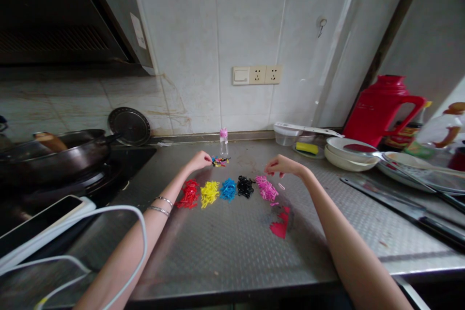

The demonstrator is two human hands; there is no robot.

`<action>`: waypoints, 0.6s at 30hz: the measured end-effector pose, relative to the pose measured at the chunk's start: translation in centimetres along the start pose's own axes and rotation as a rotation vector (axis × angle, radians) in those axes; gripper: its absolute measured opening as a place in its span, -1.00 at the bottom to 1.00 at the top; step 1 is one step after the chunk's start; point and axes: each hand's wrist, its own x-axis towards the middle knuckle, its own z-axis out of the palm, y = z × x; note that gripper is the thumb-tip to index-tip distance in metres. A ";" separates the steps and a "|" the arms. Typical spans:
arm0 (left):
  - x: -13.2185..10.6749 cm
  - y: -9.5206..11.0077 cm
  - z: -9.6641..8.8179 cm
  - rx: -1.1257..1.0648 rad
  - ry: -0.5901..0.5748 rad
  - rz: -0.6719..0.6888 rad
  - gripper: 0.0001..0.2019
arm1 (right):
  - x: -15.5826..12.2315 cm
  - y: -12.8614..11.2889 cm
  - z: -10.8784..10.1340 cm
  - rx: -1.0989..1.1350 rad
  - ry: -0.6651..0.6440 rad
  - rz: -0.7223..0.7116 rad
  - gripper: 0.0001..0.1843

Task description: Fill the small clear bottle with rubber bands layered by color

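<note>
Five sorted heaps of small plastic clips lie in a row on the steel counter (232,242): red (189,193), yellow (209,192), blue (228,189), black (245,186) and pink (266,188). Behind them lies a small mixed-colour pile (220,161) beside a little clear bottle with a pink cap (224,141). My left hand (200,160) rests at the mixed pile, fingers pinched at its edge. My right hand (280,165) hovers just above the pink heap, fingers curled in a pinch; what it holds is too small to make out. One white clip (281,186) lies alone.
A wok (54,152) and a round lid (129,126) stand on the stove at left. A phone with a white cable (39,223) lies near left. Bowls (350,152), a red thermos (379,106), a sponge (307,147) and a knife (403,206) crowd the right.
</note>
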 end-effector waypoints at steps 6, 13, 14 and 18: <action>-0.2 0.4 0.8 0.041 0.050 0.011 -0.74 | 0.5 0.0 0.5 -0.018 0.094 -0.024 -0.63; -0.4 1.0 1.7 0.060 0.019 0.057 -0.81 | 1.2 0.3 1.3 -0.048 0.144 -0.056 -0.67; -0.5 1.0 1.8 0.076 0.024 0.055 -0.82 | 1.3 0.3 1.4 -0.054 0.146 -0.057 -0.67; -0.7 0.9 2.2 0.146 0.089 0.020 -0.75 | 1.5 0.5 1.7 -0.077 0.167 -0.062 -0.69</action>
